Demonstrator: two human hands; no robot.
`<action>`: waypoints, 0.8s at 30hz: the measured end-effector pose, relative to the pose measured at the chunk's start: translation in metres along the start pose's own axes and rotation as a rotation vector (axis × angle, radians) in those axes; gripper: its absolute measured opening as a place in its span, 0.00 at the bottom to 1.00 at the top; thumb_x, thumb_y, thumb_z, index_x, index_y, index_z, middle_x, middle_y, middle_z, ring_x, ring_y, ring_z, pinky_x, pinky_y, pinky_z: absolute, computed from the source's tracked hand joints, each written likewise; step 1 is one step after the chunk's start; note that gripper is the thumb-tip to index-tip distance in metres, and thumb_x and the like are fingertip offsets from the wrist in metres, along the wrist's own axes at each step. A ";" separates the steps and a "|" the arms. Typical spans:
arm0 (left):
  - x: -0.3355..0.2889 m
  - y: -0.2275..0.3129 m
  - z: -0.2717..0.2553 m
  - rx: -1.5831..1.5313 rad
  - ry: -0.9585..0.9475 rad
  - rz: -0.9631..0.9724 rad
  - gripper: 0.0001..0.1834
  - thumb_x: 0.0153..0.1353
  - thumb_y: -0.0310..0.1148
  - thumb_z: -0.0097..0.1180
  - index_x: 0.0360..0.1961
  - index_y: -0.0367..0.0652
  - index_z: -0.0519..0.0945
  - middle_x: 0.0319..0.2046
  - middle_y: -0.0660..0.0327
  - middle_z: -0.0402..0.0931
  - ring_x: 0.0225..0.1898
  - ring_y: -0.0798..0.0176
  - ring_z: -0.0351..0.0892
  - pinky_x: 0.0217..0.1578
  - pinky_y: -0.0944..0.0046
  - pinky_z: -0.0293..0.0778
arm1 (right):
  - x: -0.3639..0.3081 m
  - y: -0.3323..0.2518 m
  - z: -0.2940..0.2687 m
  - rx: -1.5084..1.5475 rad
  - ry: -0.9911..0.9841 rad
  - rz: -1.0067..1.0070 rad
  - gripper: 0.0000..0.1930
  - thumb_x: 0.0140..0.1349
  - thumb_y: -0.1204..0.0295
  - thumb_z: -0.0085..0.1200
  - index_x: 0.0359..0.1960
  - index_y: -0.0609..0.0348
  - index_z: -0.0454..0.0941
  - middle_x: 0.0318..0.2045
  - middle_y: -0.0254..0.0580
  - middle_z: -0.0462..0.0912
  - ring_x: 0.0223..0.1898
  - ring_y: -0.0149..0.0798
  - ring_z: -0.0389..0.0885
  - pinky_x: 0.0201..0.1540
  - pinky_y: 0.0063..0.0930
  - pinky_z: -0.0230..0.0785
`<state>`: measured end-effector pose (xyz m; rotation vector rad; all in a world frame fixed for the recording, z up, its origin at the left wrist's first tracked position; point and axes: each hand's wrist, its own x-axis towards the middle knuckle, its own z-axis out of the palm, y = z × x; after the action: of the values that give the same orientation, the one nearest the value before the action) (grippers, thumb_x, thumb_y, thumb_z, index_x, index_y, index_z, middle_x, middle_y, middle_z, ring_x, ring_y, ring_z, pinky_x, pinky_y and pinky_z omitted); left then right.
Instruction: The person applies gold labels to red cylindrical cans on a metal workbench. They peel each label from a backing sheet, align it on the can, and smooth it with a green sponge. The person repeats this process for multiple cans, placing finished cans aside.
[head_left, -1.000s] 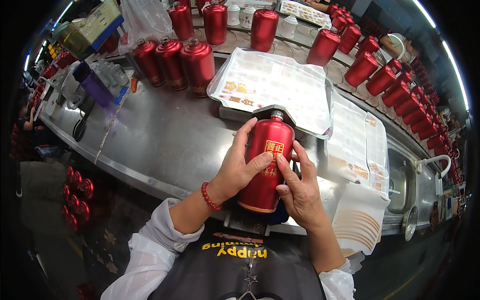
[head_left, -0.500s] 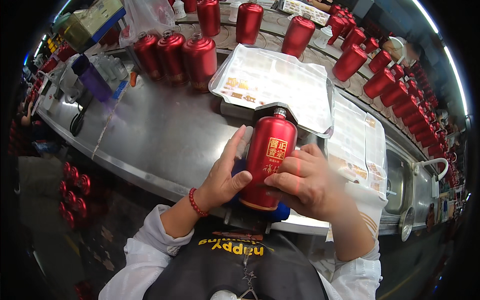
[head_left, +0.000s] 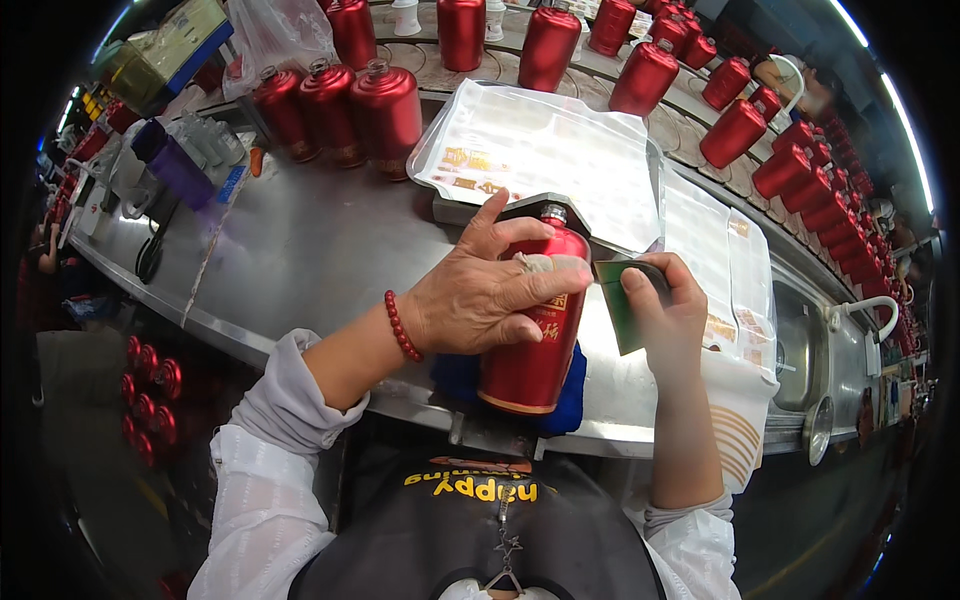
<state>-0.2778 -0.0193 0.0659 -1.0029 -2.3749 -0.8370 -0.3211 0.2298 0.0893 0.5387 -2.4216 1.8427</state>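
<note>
A red bottle (head_left: 530,370) with gold markings and a metallic neck leans back against a dark angled rest (head_left: 515,210), its base over a blue cloth (head_left: 572,405). My left hand (head_left: 480,280) lies across the bottle's front, fingers stretched and spread, a pale wrap on one finger. Part of the gold marking is hidden beneath it. To the bottle's right, my right hand (head_left: 665,310) pinches a flat green scraper (head_left: 622,318) between thumb and fingers, apart from the bottle.
White label sheets (head_left: 560,130) fill a tray behind the bottle; further sheets (head_left: 745,270) lie to the right. Three red bottles (head_left: 385,115) stand at the back left. A conveyor (head_left: 600,85) carries several more. A purple bottle (head_left: 172,165) stands left; a sink (head_left: 800,360) is right.
My left hand has come from the bottle's left side onto its front. The right hand has drawn back rightward off the bottle, bringing the green scraper into view. Conveyor bottles have shifted rightward.
</note>
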 end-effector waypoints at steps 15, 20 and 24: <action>-0.066 0.079 0.023 -0.086 0.113 -0.093 0.29 0.70 0.62 0.46 0.60 0.57 0.82 0.46 0.72 0.85 0.65 0.58 0.64 0.76 0.41 0.30 | 0.061 -0.054 0.042 -0.588 -0.500 -0.446 0.09 0.57 0.71 0.64 0.35 0.63 0.80 0.27 0.54 0.82 0.30 0.56 0.83 0.33 0.43 0.74; -0.057 0.056 0.015 -0.139 0.153 -0.182 0.29 0.73 0.59 0.41 0.60 0.53 0.82 0.53 0.70 0.84 0.66 0.56 0.63 0.76 0.44 0.31 | 0.058 -0.063 0.032 -0.391 -0.484 -0.356 0.09 0.60 0.69 0.61 0.32 0.64 0.78 0.26 0.52 0.82 0.29 0.53 0.83 0.34 0.39 0.74; -0.026 0.011 0.007 -0.108 0.142 -0.158 0.28 0.75 0.56 0.41 0.64 0.51 0.78 0.54 0.68 0.83 0.64 0.54 0.65 0.75 0.46 0.32 | 0.043 -0.037 0.012 -0.308 -0.258 -0.282 0.08 0.60 0.72 0.64 0.35 0.64 0.80 0.25 0.45 0.82 0.27 0.37 0.81 0.31 0.30 0.73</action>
<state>-0.2538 -0.0207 0.0496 -0.7745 -2.3301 -1.0680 -0.3484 0.1992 0.1305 1.0781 -2.5508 1.3303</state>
